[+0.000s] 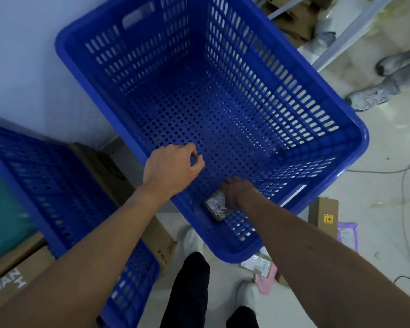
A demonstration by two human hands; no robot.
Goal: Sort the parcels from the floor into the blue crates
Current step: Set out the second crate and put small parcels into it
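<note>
Head view shows the right hand (234, 192) gripping a small parcel (214, 209) inside the blue crate (361, 140), with the left hand (173, 166) loosely curled and empty.

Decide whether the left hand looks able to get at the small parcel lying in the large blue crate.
Probably yes. The left hand hovers over the open-topped crate, empty, close to the small parcel on its floor, and nothing stands between them. Only the right hand covers part of the parcel.
</note>
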